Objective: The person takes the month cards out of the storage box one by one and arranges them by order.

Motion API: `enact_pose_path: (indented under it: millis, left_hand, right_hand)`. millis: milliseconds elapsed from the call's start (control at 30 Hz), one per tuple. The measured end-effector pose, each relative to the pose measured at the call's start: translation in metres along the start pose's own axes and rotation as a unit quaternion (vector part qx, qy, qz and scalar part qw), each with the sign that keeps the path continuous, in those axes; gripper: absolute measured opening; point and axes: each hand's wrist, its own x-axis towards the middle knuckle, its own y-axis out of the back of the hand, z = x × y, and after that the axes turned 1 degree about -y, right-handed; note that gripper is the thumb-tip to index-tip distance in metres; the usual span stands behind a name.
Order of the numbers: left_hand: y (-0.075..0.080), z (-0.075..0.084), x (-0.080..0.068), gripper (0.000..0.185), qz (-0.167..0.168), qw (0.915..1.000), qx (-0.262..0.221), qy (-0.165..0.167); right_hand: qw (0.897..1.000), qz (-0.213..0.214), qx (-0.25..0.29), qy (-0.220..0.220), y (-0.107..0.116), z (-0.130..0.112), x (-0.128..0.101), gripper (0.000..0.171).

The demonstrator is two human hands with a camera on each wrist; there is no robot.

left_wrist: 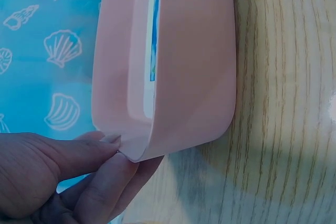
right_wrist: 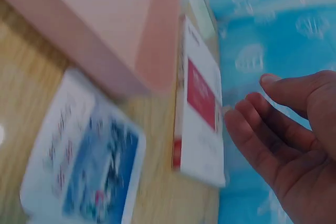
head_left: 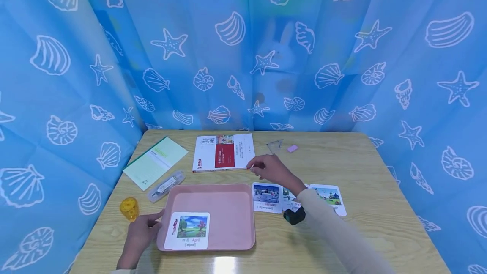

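Note:
A pink tray point(head_left: 228, 210) lies at the table's front with an "April" picture card point(head_left: 188, 230) in its near left corner. My left hand point(head_left: 154, 221) grips the tray's near left corner; in the left wrist view the thumb and fingers point(left_wrist: 118, 153) pinch the tray's rim point(left_wrist: 194, 66). My right hand point(head_left: 256, 167) hovers with loosely bent fingers and nothing in it. It is just right of a white and red book point(head_left: 223, 152) and above a "January" card point(head_left: 267, 197). In the right wrist view its fingertips point(right_wrist: 247, 108) are close to the book's point(right_wrist: 202, 103) edge.
Two more picture cards point(head_left: 329, 198) lie right of the January card, one partly under my sleeve. A green notebook point(head_left: 156, 162), clear pencil case point(head_left: 166, 186) and yellow sharpener point(head_left: 129, 208) sit at left. A clear set square point(head_left: 274, 146) and pink eraser point(head_left: 292, 148) lie behind. Blue curtains enclose the table.

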Motion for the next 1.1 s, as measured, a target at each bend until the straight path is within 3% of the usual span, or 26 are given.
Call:
enact_pose_path:
  millis: [233,433,633,967,1100]
  left_hand:
    - [0.003,0.001,0.002,0.038,-0.015,0.9995,-0.004,0.027]
    - [0.004,0.001,0.002,0.037,-0.015,0.9998,0.003,0.015]
    - [0.002,0.001,0.001,0.037,-0.007,0.9999,0.009,-0.006]
    - [0.001,0.003,-0.002,0.037,0.005,0.9998,0.011,-0.017]
    - [0.002,0.005,-0.002,0.037,-0.005,0.9999,0.011,0.001]
  right_hand:
    - [0.995,-0.085,-0.028,0.045,-0.047,-0.035,0.006,0.019]
    - [0.980,-0.128,-0.103,0.109,-0.093,-0.050,0.013,0.019]
    - [0.972,-0.160,-0.114,0.131,-0.131,-0.054,0.014,0.023]
    - [0.975,-0.187,-0.079,0.093,-0.147,-0.063,0.013,0.031]
    - [0.976,-0.183,-0.078,0.090,-0.148,-0.065,0.013,0.029]
